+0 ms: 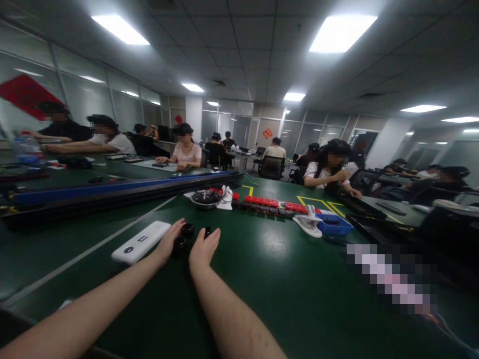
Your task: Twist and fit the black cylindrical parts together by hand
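A small cluster of glossy black rounded objects (183, 238) sits on the green tabletop between my hands; their kind is too dark to make out. My left hand (172, 240) lies along the left side of the cluster, fingers stretched forward and touching it. On the other side, my right hand (204, 248) is held with its fingers extended and thumb raised, and a bit of black shows between thumb and fingers. Both palms face inward. Just left of my left hand rests a white oblong device (141, 243) with a dark round mark.
Long blue-and-black strips (123, 192) cross the table at the left. Farther off are a round black dish (205, 198), white clamps (309, 222), a red strip (262, 201) and a blue tray (334, 224). A pixelated patch (392, 279) covers the right. Several people sit around.
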`<control>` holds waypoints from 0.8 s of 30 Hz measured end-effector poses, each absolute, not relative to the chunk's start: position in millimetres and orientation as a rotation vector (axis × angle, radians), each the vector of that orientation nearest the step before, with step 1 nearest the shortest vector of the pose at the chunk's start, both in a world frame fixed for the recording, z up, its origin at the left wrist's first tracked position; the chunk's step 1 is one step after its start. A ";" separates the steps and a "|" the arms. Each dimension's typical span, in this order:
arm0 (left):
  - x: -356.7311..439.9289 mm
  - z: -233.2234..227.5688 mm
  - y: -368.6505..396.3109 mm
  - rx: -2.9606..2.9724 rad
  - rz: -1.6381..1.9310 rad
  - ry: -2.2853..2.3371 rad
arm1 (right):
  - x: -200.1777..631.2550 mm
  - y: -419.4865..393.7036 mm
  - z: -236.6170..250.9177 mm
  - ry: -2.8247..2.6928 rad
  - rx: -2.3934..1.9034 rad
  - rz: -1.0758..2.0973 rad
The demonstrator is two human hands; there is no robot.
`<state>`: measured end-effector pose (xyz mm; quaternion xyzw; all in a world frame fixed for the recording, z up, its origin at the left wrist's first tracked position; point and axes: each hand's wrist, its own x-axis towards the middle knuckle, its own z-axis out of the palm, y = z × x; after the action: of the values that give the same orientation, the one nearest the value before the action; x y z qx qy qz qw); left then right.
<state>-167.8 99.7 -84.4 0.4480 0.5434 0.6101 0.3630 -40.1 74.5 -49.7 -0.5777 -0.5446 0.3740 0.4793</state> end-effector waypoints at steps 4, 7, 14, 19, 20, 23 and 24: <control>-166.5 -85.5 103.2 1.111 1.604 1.348 | -41.4 93.2 -52.9 -1.286 -1.397 0.889; -163.3 -85.4 105.7 1.080 1.612 1.322 | -45.9 99.2 -55.2 -1.273 -1.372 0.884; -157.8 -86.3 111.0 1.075 1.631 1.341 | -57.7 105.3 -57.7 -1.274 -1.317 0.881; -150.7 -86.3 115.6 1.066 1.642 1.345 | -50.9 113.9 -63.0 -1.306 -1.268 0.898; -147.0 -86.1 117.3 1.062 1.643 1.344 | -47.3 116.6 -64.2 -1.314 -1.258 0.898; -129.4 -85.5 125.5 1.051 1.645 1.342 | -30.7 126.7 -67.4 -1.332 -1.239 0.887; -121.4 -85.2 129.4 1.051 1.644 1.339 | -23.3 130.8 -68.2 -1.333 -1.239 0.881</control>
<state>-121.4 129.4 -85.2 0.4111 0.5238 0.6433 0.3780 -23.3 130.8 -68.2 -0.5194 -0.5588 0.3690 0.5309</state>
